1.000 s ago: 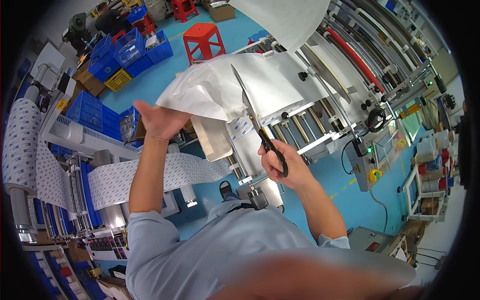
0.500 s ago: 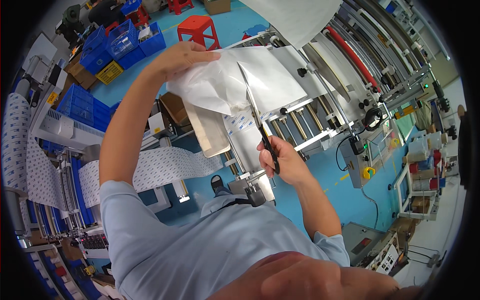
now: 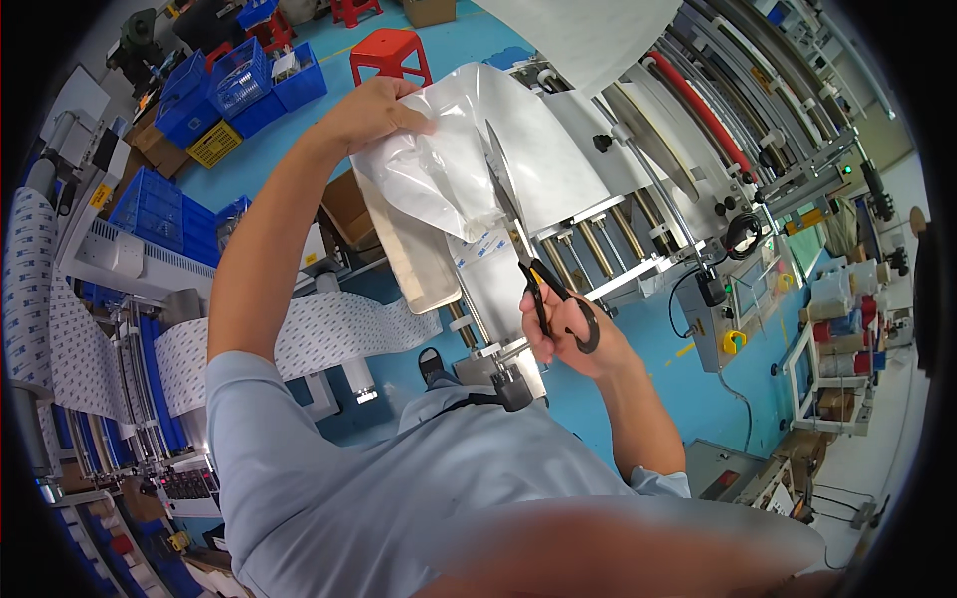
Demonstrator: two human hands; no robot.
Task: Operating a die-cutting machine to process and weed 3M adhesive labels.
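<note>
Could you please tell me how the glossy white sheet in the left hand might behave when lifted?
The glossy white sheet is probably floppy, since it creases and bends near the left hand. Its thin-looking edge suggests it is light for its size. Its shiny surface may make it somewhat slippery.

Mid-frame, a machine's metal bed (image 3: 500, 304) bore part of a white sheet (image 3: 553, 169), with a patterned liner (image 3: 483, 250) showing below it. On the blue floor (image 3: 467, 52), near upper centre, stood a red stool (image 3: 390, 48) and a cardboard box (image 3: 429, 13).
</note>
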